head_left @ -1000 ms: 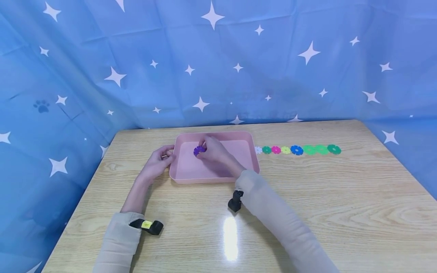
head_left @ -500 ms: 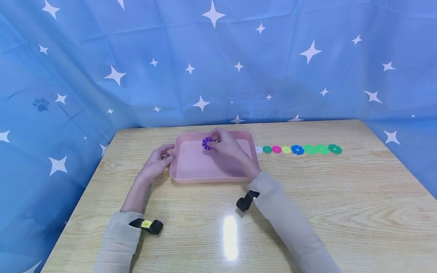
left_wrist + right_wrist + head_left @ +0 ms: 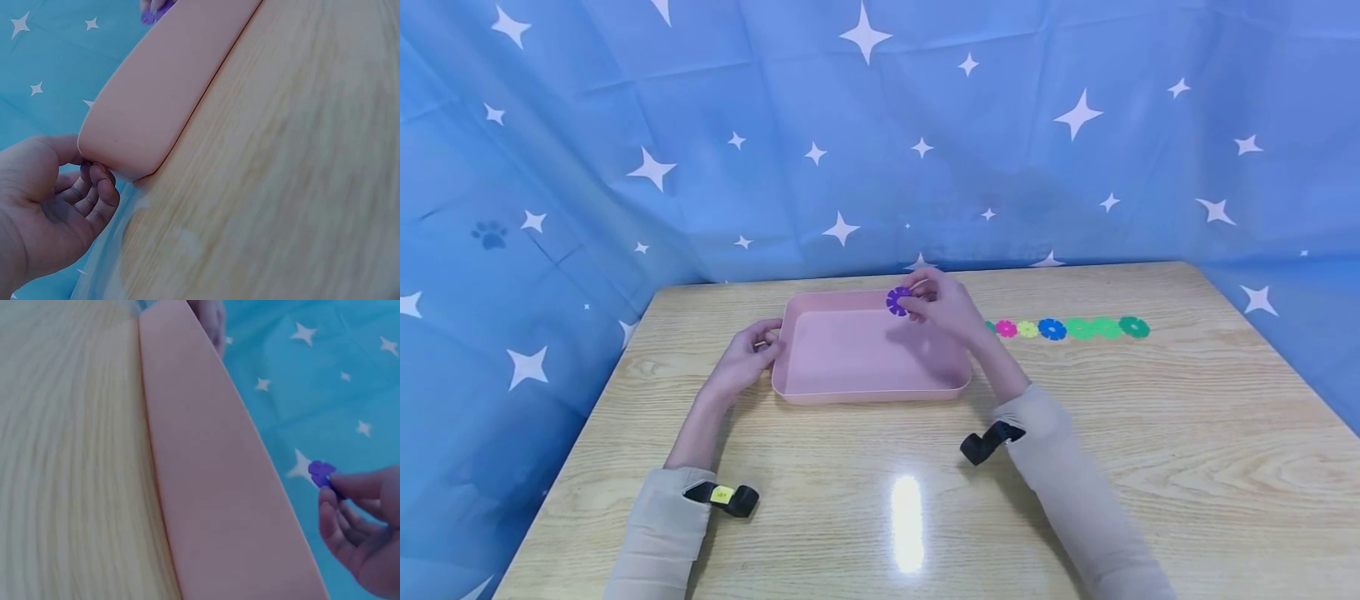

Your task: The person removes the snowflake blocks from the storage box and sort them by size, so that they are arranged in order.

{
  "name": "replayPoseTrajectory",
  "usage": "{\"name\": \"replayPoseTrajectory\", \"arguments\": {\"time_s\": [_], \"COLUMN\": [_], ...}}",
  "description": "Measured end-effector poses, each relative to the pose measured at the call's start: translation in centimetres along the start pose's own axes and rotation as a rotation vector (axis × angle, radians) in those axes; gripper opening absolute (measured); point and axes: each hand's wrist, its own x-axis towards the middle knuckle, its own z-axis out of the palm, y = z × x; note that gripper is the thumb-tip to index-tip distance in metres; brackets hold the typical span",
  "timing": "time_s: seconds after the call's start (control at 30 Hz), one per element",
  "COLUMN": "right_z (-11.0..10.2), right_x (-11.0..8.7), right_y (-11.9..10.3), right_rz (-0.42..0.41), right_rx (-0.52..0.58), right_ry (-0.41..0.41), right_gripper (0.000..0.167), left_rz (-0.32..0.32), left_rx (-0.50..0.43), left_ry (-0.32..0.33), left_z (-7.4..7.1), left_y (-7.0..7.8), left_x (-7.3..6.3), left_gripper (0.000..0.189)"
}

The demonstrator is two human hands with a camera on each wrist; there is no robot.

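Between thumb and fingers my right hand pinches a purple notched disc, a flower-shaped snap piece, raised over the back right part of the pink tray. In the right wrist view the purple disc shows beyond the tray's wall. My left hand grips the tray's left rim. Its thumb lies on the rim with the fingers curled under, as the left wrist view shows of the left hand. No other disc is visible in the tray.
Right of the tray, a row of notched discs lies on the wooden table: pink, yellow, blue, light greens and dark green. My right hand and wrist hide the row's left end. A blue star-patterned curtain hangs behind.
My right hand has lifted the purple disc from the tray's middle left and carried it right and back. The left hand and the tray stay where they were.
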Motion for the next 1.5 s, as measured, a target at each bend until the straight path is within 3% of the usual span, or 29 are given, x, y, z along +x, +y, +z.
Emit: {"name": "replayPoseTrajectory", "arguments": {"time_s": [0.47, 0.9, 1.23, 1.5], "right_z": [-8.5, -15.7, -21.2, -24.6], "right_x": [-3.5, -6.8, -9.2, -11.2], "right_y": [3.3, 6.7, 10.6, 12.7], "right_rz": [0.046, 0.082, 0.204, 0.304], "right_rx": [-0.16, -0.244, -0.37, -0.359], "right_ry": [0.004, 0.133, 0.263, 0.334], "right_gripper": [0.033, 0.04, 0.043, 0.046], "left_rz": [0.009, 0.017, 0.017, 0.021], "left_rx": [-0.013, -0.01, -0.004, -0.005], "left_ry": [-0.004, -0.005, -0.005, -0.002], "left_z": [0.0, 0.0, 0.0, 0.0], "left_y": [0.0, -0.1, 0.0, -0.1], "left_x": [0.0, -0.1, 0.0, 0.1], "left_gripper": [0.049, 0.049, 0.05, 0.049]}}
